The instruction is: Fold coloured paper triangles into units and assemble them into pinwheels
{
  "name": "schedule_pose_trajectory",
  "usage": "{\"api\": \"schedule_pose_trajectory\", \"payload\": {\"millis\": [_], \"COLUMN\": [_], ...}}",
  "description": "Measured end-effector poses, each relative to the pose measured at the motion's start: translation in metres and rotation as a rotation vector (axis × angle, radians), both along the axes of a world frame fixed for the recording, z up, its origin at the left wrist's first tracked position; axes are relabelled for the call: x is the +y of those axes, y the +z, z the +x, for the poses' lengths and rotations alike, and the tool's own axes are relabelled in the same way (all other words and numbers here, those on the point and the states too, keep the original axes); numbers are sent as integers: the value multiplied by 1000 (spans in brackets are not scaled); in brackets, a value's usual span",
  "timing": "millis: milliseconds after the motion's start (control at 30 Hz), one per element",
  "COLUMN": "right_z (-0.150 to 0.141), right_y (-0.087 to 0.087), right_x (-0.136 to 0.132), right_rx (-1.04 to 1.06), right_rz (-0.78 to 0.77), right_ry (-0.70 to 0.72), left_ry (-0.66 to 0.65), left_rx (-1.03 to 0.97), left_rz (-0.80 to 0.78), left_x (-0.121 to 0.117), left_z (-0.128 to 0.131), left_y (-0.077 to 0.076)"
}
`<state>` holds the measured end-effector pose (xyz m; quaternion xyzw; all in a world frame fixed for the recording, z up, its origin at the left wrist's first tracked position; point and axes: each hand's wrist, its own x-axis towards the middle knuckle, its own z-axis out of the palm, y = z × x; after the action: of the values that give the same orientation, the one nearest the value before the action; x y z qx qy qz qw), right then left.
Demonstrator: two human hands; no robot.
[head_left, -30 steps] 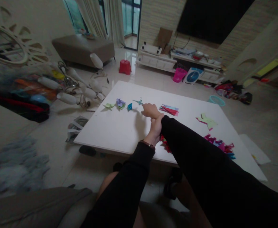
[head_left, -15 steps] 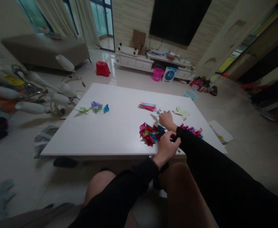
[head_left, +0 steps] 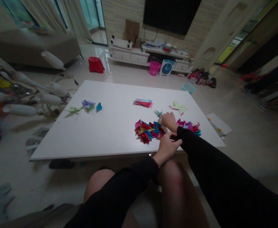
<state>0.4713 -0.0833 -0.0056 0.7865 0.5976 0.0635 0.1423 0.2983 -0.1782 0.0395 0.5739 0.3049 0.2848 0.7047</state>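
Observation:
My right hand (head_left: 168, 121) reaches over the white table (head_left: 105, 133), its fingertips closed on a small teal paper crane (head_left: 158, 113). Just nearer to me, my left hand (head_left: 167, 146) is loosely curved by the right cuff, thumb and fingers apart, with no object visible in it. Part of its fingers is hidden at the right wrist. Left of both hands lies a pile of red, blue and yellow folded paper pieces (head_left: 146, 131). Beyond the right forearm sits a pile of pink and purple folded paper (head_left: 188, 126), partly covered by the sleeve.
Long red and blue folded papers (head_left: 143, 103) and a pale green folded sheet (head_left: 177, 107) lie farther back. Toward the table's left end are a lilac folded piece (head_left: 88, 104), a green one (head_left: 74, 110) and a blue one (head_left: 99, 107). White lamp arms (head_left: 52, 60) stand at the left.
The camera view has shifted, so the table sits farther left and slightly higher. My right hand has drawn a little toward me and to the right, with the teal crane moving along.

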Motion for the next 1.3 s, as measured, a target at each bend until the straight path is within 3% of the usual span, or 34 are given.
{"api": "schedule_pose_trajectory", "payload": {"millis": [267,433,600,800,933,1067,1133,1300], "right_z": [11,11,4,7,7,-7,-16,-38], "right_y": [-7,-10,-15,-13,-4,2,4,5], "right_x": [5,11,20,17,24,37,39,23], "right_rx": [21,99,127,135,302,834,1018,1104], "right_rz": [136,158,140,140,412,916,1088,1222], "right_ry": [-147,-145,-125,-112,-173,-446,-551,-671], "left_ry": [81,113,181,94,70,88,82,-1], "left_rx": [29,89,122,132,78,16,40,-23], "left_rz": [148,195,271,221,409,704,786,909], "left_x": [7,10,22,19,18,16,8,-17], "left_z": [19,22,24,15,11,6,0,-29], "left_y": [-6,4,2,3,4,5,7,3]}}
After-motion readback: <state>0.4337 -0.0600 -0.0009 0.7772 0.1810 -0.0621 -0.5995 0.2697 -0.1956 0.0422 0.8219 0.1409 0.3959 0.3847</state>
